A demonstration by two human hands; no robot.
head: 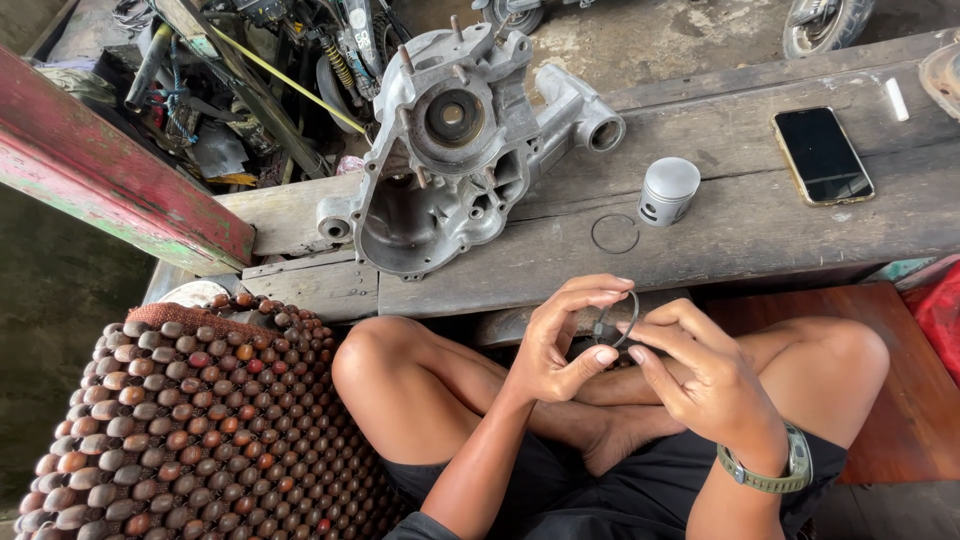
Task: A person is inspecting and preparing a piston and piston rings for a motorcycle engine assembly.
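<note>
Clearly a thin ring [617,322] held between both hands above the crossed legs.

Left hand [560,345] and right hand [700,375] pinch it with narrow fingers [590,300]; a light, even grip would likely keep it from bending. Beyond lies the weathered plank table [760,215], carrying an engine casing [450,140], piston [668,190], second ring [614,233] and phone [822,155], with workshop clutter behind.

One head-worn camera looks steeply down, close over the lap, facing the wooden worktop [760,215] just beyond.
</note>
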